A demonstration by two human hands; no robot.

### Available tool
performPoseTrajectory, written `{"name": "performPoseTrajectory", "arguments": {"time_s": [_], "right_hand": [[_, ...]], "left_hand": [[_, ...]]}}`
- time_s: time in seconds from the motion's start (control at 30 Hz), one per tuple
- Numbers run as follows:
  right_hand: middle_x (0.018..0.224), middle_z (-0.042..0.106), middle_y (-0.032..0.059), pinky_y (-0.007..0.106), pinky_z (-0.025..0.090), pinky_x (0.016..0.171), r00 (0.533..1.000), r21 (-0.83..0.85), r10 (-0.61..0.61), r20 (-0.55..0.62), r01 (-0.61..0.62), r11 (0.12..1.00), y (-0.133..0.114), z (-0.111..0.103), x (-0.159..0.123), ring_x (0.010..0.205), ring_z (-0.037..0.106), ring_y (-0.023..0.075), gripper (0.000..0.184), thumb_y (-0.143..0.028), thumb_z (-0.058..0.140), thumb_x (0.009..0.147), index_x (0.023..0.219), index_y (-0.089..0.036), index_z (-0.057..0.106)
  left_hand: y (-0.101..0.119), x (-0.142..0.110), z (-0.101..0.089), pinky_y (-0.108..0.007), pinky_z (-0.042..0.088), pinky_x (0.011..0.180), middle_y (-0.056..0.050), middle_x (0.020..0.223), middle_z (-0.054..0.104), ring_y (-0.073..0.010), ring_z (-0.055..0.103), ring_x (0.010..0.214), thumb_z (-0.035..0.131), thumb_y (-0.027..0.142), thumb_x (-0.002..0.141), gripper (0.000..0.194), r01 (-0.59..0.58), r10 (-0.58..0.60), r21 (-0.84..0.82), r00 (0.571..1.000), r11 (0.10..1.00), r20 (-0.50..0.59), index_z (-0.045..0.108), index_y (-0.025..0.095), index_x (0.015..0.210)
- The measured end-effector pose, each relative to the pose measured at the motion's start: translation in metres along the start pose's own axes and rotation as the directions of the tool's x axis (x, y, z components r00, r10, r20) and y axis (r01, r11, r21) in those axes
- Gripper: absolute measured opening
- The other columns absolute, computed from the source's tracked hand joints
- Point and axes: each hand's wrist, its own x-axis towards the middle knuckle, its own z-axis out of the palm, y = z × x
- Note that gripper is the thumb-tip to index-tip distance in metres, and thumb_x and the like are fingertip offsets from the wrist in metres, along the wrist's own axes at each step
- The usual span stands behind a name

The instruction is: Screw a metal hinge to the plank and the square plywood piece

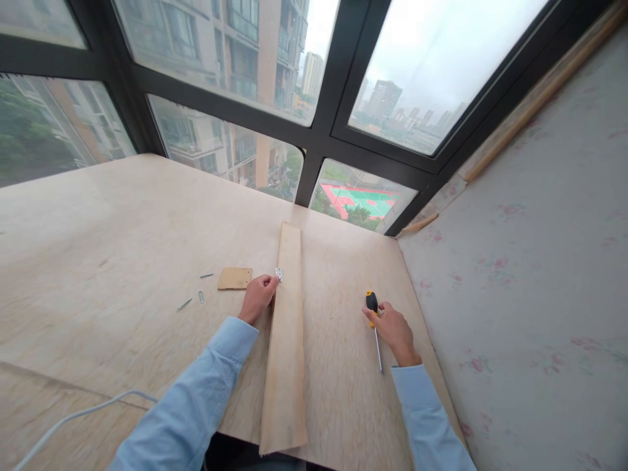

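Note:
A long, pale wooden board (288, 353) lies lengthwise in front of me, its near end at the table's front edge. My left hand (258, 294) is at the board's left edge, thumb and finger pinching a small metal hinge (279, 273) against it. To the right of the board, my right hand (392, 327) has its fingers closed around the handle of a screwdriver (371, 301). The handle is black and yellow, and the shaft points back towards me. Part of the handle is hidden by the fingers.
Left of my left hand lies a small brown wooden plate (234, 279). Several screws (184, 305) are scattered beside it. A white cable (93, 407) crosses the tabletop (122, 235) at lower left. Dark window frames (314, 140) stand behind, and a papered wall (515, 281) bounds the right.

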Motion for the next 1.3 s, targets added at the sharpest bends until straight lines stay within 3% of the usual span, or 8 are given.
{"name": "performPoseTrajectory", "arguments": {"time_s": [0.13, 0.23, 0.37, 0.53, 0.63, 0.7, 1.17, 1.3], "right_hand": [[0.108, 0.066, 0.0179, 0.036, 0.044, 0.071, 0.999, -0.013, -0.007, -0.043, 0.007, 1.0, -0.001, 0.0, -0.004, 0.102, 0.062, 0.0324, 0.064, -0.065, 0.042, 0.085, 0.12, -0.013, 0.054], [0.111, 0.063, 0.018, 0.035, 0.045, 0.071, 0.978, 0.02, -0.075, -0.193, 0.08, 0.997, -0.012, -0.003, -0.01, 0.099, 0.062, 0.0293, 0.053, -0.058, 0.044, 0.086, 0.111, -0.014, 0.059], [0.094, 0.067, 0.0125, 0.034, 0.045, 0.072, 0.858, 0.195, -0.331, -0.394, 0.429, 0.882, -0.057, -0.008, -0.022, 0.08, 0.062, 0.0227, 0.038, -0.05, 0.044, 0.09, 0.089, -0.017, 0.062], [0.082, 0.067, 0.0048, 0.028, 0.045, 0.067, 0.726, 0.353, -0.631, -0.276, 0.687, 0.636, -0.15, 0.003, -0.03, 0.07, 0.061, 0.0167, 0.028, -0.043, 0.049, 0.091, 0.082, -0.019, 0.062], [0.087, 0.067, 0.0049, 0.027, 0.045, 0.07, 0.662, 0.337, -0.723, -0.198, 0.739, 0.584, -0.197, 0.017, -0.022, 0.074, 0.06, 0.0159, 0.019, -0.035, 0.053, 0.091, 0.09, -0.019, 0.063], [0.089, 0.067, 0.0061, 0.027, 0.043, 0.073, 0.654, 0.291, -0.741, -0.153, 0.746, 0.599, -0.216, 0.025, -0.015, 0.078, 0.06, 0.0165, 0.015, -0.029, 0.053, 0.091, 0.09, -0.018, 0.063], [0.077, 0.067, 0.0045, 0.027, 0.037, 0.065, 0.639, 0.192, -0.763, -0.099, 0.764, 0.615, -0.217, 0.032, -0.002, 0.07, 0.058, 0.0168, 0.019, -0.026, 0.054, 0.091, 0.075, -0.019, 0.062], [0.082, 0.068, 0.0055, 0.028, 0.04, 0.07, 0.603, 0.205, -0.789, -0.116, 0.792, 0.575, -0.215, 0.035, 0.0, 0.077, 0.059, 0.0184, 0.019, -0.022, 0.051, 0.092, 0.077, -0.02, 0.062]], "left_hand": [[0.001, -0.001, 0.0, -0.022, 0.034, 0.05, 0.001, 0.054, 0.05, -0.0133, 0.049, 0.055, 0.049, 0.05, 0.076, 0.039, 0.009, -0.01, -0.039, 1.0, 0.999, -0.019, 0.058, 0.015, 0.063], [0.001, -0.002, 0.001, -0.023, 0.034, 0.05, 0.001, 0.054, 0.05, -0.0134, 0.048, 0.056, 0.05, 0.049, 0.075, 0.037, 0.026, -0.029, -0.069, 0.999, 0.997, -0.036, 0.058, 0.015, 0.062], [-0.001, -0.001, 0.003, -0.023, 0.034, 0.05, 0.001, 0.053, 0.05, -0.0135, 0.048, 0.056, 0.049, 0.048, 0.075, 0.037, 0.04, -0.044, -0.091, 0.998, 0.995, -0.043, 0.058, 0.015, 0.061], [-0.003, -0.001, 0.003, -0.023, 0.033, 0.05, 0.001, 0.054, 0.05, -0.0132, 0.048, 0.056, 0.048, 0.049, 0.076, 0.038, 0.017, -0.02, -0.082, 0.999, 0.996, -0.034, 0.058, 0.015, 0.061], [-0.005, 0.0, 0.002, -0.023, 0.033, 0.05, 0.001, 0.053, 0.048, -0.0131, 0.047, 0.055, 0.047, 0.049, 0.077, 0.039, 0.001, -0.004, -0.076, 1.0, 0.997, -0.031, 0.055, 0.015, 0.059], [-0.005, 0.0, 0.002, -0.023, 0.032, 0.05, 0.001, 0.053, 0.047, -0.013, 0.046, 0.055, 0.045, 0.049, 0.078, 0.04, -0.002, 0.0, -0.07, 1.0, 0.998, -0.026, 0.053, 0.016, 0.058], [-0.003, 0.001, 0.002, -0.023, 0.035, 0.048, -0.001, 0.055, 0.05, -0.0138, 0.047, 0.056, 0.042, 0.044, 0.081, 0.038, 0.061, -0.062, -0.189, 0.998, 0.98, 0.001, 0.055, 0.015, 0.06], [-0.002, 0.0, 0.002, -0.023, 0.034, 0.047, 0.001, 0.053, 0.047, -0.0131, 0.045, 0.054, 0.043, 0.045, 0.08, 0.038, 0.056, -0.057, -0.179, 0.998, 0.982, -0.003, 0.053, 0.015, 0.058]]}}
